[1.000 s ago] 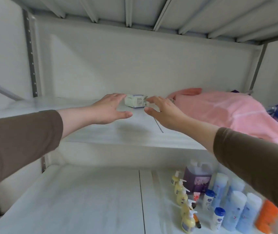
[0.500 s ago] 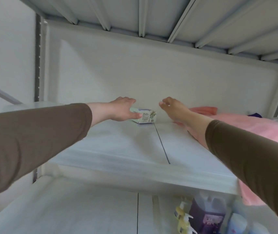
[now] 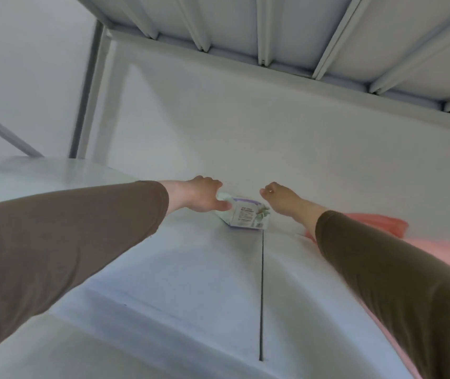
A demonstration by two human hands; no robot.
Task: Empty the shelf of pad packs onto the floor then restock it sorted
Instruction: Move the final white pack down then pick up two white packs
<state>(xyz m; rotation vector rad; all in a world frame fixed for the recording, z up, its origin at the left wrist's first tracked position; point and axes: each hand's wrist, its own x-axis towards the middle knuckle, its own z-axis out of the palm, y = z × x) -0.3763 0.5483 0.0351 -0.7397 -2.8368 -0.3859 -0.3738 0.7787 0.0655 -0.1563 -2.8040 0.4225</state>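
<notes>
White shelf (image 3: 180, 269), pad pack (image 3: 241, 214), possibly touching left hand (image 3: 202, 195)

pad pack (image 3: 245, 214) label print blurred, nothing readable

Pink cloth (image 3: 437, 258) heaped to the right of the hands, partly hidden under the right sleeve, a darker coral fold (image 3: 376, 222) at its far end, close to the back wall. White back wall (image 3: 245, 138) just beyond the hands. Grey ribbed underside of an upper shelf (image 3: 286, 26) overhead. Grey upright post (image 3: 87, 86) off to the left, above the left sleeve, with a slanted grey bar (image 3: 2, 132) further left. Dark seam (image 3: 261, 294) running toward the camera, between the two sleeves.
</notes>
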